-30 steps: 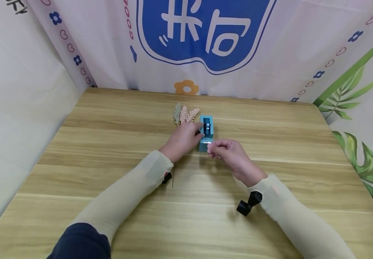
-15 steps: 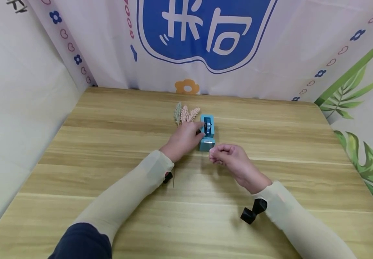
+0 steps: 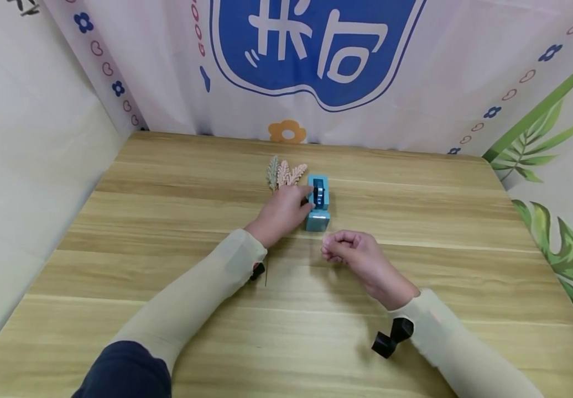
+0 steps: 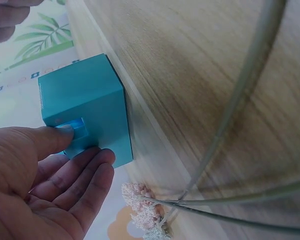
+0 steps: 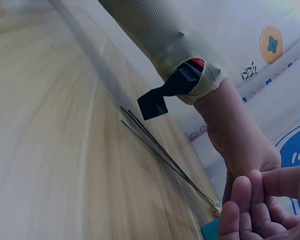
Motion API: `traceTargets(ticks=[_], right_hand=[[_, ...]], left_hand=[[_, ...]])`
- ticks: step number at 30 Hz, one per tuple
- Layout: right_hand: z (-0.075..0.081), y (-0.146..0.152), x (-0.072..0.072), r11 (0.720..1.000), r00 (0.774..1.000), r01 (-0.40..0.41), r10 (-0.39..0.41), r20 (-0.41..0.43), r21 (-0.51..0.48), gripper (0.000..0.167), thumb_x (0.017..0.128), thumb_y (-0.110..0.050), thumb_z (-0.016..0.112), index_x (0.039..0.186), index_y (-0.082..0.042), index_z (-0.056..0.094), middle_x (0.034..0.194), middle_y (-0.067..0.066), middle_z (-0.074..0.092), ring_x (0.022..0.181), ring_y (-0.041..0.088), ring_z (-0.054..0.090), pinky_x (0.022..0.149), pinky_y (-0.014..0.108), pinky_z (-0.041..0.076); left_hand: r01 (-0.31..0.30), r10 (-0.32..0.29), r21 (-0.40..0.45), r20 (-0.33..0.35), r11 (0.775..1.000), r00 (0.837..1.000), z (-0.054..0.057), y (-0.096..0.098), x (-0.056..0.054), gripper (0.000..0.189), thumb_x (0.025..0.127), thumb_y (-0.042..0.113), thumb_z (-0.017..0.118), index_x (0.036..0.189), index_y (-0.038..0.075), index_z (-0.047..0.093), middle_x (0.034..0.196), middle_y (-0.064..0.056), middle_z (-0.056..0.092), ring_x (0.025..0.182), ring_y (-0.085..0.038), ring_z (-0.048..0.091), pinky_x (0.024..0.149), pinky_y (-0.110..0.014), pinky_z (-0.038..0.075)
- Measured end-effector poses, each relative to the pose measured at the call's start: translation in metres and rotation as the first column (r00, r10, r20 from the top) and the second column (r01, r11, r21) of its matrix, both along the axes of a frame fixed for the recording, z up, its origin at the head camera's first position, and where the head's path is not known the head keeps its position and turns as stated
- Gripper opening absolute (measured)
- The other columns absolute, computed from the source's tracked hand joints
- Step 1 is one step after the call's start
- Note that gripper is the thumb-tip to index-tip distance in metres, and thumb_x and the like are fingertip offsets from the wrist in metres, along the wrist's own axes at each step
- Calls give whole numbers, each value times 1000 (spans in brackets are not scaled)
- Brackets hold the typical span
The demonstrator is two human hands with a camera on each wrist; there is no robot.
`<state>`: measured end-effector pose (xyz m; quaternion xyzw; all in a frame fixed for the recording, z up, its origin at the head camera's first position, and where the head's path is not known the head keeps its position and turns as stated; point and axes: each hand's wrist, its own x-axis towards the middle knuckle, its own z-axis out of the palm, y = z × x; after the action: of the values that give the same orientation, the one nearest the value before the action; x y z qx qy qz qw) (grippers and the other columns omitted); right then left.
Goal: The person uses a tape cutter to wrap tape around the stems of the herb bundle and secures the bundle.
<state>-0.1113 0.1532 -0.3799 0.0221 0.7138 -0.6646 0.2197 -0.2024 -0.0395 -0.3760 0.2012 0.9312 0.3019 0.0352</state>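
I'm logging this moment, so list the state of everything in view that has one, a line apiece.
Tape dispenser: upright on the table.
Tape roll: seated in the dispenser's well.
Left hand: gripping the dispenser's side.
Right hand: thumb and fingertips closed together, apart from the dispenser; any tape there too faint to tell.
Flower sprigs: lying on the table, partly hidden by the left hand.
Curtain: hanging behind the table, creased.

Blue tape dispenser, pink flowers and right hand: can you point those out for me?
Blue tape dispenser point(image 4: 102, 114): left wrist view, on its side wall.
Pink flowers point(image 3: 283, 174): head view, on the middle bloom.
Right hand point(image 3: 365, 263): head view, on the back of it.
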Motion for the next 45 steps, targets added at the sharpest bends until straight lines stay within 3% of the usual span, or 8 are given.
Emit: traceTargets(ticks=[9, 12, 17, 20, 23, 31, 37, 45], right_hand=[[0, 0, 6, 999, 999, -24, 23, -29, -37, 21, 105, -12, 63, 111, 7, 67, 89, -4, 77, 87, 5, 71, 87, 26, 60], [1, -1, 5, 999, 999, -13, 11, -33, -52, 21, 105, -10, 63, 111, 9, 67, 88, -5, 77, 86, 5, 71, 86, 26, 60], [1, -1, 6, 998, 1000, -20, 18, -24, -59, 18, 104, -9, 63, 110, 7, 68, 88, -6, 77, 86, 5, 72, 87, 26, 60], [1, -1, 6, 998, 999, -27, 26, -25, -48, 18, 105, -10, 62, 110, 7, 67, 89, -6, 77, 87, 5, 71, 87, 26, 60], [1, -1, 6, 999, 999, -30, 29, -23, -42, 19, 105, -9, 61, 111, 8, 66, 89, -6, 77, 86, 5, 71, 86, 26, 60], [1, -3, 5, 999, 999, -26, 25, -25, -39, 19, 105, -9, 62, 111, 7, 67, 87, -7, 76, 86, 4, 71, 85, 25, 59], [1, -2, 7, 999, 999, -22, 21, -24, -38, 19, 105, -10, 61, 111, 7, 67, 87, -8, 75, 86, 4, 71, 85, 25, 58], [-1, -1, 8, 999, 1000, -14, 13, -15, -48, 22, 105, -11, 62, 113, 9, 65, 88, -6, 76, 87, 5, 71, 87, 26, 59]], left_hand=[[1, 0, -32, 52, 999, 999, 4, -3, 1, 43, 106, 13, 61, 148, 4, 57, 145, -14, 65, 90, -16, 67, 83, -30, 58], [-43, 49, -55, 115, 998, 992, 10, -8, 3, 40, 107, 12, 57, 147, 3, 57, 134, -16, 70, 86, -19, 65, 75, -31, 57], [-169, 201, -180, 177, 969, 963, 15, -31, 10, 17, 107, 15, 55, 111, 2, 66, 90, -10, 64, 68, -20, 57, 57, -29, 49], [-185, 234, -238, 194, 953, 953, 12, -47, 16, 26, 105, 18, 58, 82, 6, 58, 76, -6, 54, 63, -19, 52, 54, -29, 44], [-189, 251, -256, 235, 948, 939, 6, -59, 21, 36, 103, 25, 62, 72, 10, 51, 72, -3, 49, 60, -18, 49, 52, -28, 42], [-198, 273, -256, 299, 946, 914, -3, -61, 24, 36, 100, 35, 68, 77, 10, 56, 70, -3, 50, 57, -17, 50, 50, -28, 41], [-161, 237, -281, 263, 946, 935, -3, -57, 23, 32, 95, 13, 61, 66, 13, 46, 66, -1, 43, 57, -17, 44, 50, -28, 38], [-199, 269, -250, 290, 948, 918, -5, -57, 19, 30, 93, 1, 55, 66, 13, 46, 67, -3, 44, 58, -17, 44, 50, -28, 38]])
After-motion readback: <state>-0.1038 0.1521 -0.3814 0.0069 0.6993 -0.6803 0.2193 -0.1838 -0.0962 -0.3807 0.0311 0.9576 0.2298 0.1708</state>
